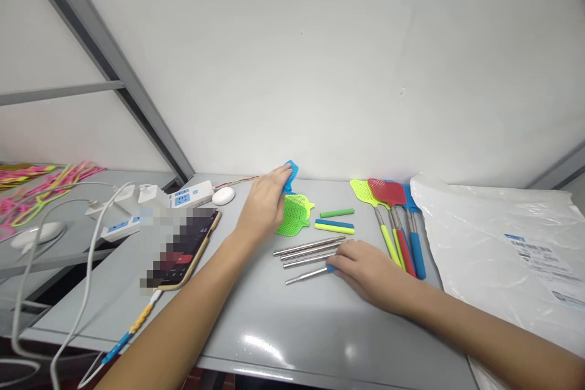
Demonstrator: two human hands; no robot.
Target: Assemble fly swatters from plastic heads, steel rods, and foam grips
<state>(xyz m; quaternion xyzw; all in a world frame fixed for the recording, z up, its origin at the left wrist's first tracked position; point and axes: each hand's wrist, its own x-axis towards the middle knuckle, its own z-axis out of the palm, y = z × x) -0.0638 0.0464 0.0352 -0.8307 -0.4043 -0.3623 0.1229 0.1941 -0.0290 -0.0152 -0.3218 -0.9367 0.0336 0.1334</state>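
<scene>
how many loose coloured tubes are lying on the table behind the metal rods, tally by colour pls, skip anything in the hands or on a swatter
green tube: 1
blue tube: 1
yellow tube: 1
Total: 3

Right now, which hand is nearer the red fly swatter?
Right: right hand, on a metal rod, is left of the red fly swatter; left hand is farther left, at a blue swatter head.

Phone near power strip; white plastic bag right.
</scene>
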